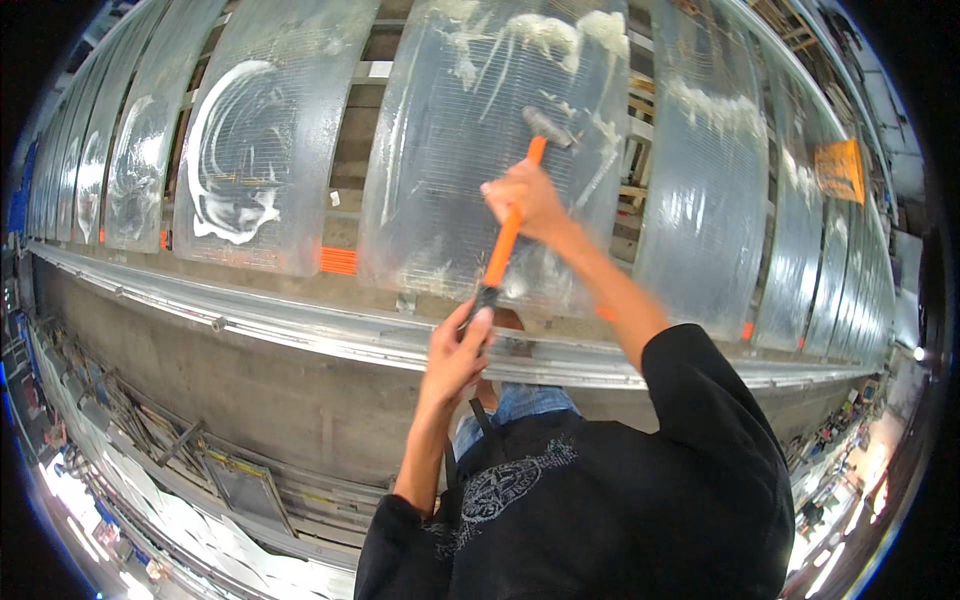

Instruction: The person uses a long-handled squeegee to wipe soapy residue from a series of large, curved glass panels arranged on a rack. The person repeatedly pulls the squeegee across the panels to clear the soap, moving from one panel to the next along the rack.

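A long orange-handled tool (502, 252) with a black grip runs up and away from me over the middle translucent panel (430, 190). Its grey, roughly cylindrical head (549, 127) is at or just above the panel; I cannot tell whether they touch. My left hand (456, 356) wraps round the black grip, close to the metal rail. Farther up, my right hand (526, 202) is closed round the orange shaft, below the head. White smears and streaks (545, 40) mark the panel's far part, and fine parallel lines cross its surface.
A metal rail (300, 335) curves between me and the panels. Similar panels stand to the left (285, 110) and right (700, 190), with white residue on them. An orange stack (338, 260) fills one gap; an orange sheet (839, 171) hangs at right. Frames (240, 480) lie behind me.
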{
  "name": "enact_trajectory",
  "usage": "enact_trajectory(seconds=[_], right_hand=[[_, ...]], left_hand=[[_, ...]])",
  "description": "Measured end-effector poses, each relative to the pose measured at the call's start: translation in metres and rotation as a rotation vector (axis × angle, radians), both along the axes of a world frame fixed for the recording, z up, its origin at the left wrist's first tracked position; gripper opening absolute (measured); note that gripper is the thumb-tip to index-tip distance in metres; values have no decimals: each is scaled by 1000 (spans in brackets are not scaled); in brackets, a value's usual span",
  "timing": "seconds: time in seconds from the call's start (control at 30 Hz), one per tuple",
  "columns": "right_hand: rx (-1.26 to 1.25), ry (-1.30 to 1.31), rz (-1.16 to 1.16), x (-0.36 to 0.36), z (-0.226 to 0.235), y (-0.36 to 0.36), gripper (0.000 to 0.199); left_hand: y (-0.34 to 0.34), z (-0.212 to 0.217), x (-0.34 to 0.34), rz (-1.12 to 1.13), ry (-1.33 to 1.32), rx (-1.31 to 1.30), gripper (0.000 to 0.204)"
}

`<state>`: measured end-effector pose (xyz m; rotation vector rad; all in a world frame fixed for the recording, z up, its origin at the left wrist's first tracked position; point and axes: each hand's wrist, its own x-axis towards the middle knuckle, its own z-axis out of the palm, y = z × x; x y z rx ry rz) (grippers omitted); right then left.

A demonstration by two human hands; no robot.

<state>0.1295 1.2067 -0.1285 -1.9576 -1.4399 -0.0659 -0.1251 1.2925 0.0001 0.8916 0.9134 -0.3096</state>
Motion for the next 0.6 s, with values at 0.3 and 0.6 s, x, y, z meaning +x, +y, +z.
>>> enact_trajectory(seconds=[0.3,0.6], right_hand=[[-113,143,234,-295,-19,112,18],[-9,-27,-17,-180,-34,50,15]], left_hand=[[78,32,-291,76,257,75,44],[80,-4,-166,-85,205,-51,43]])
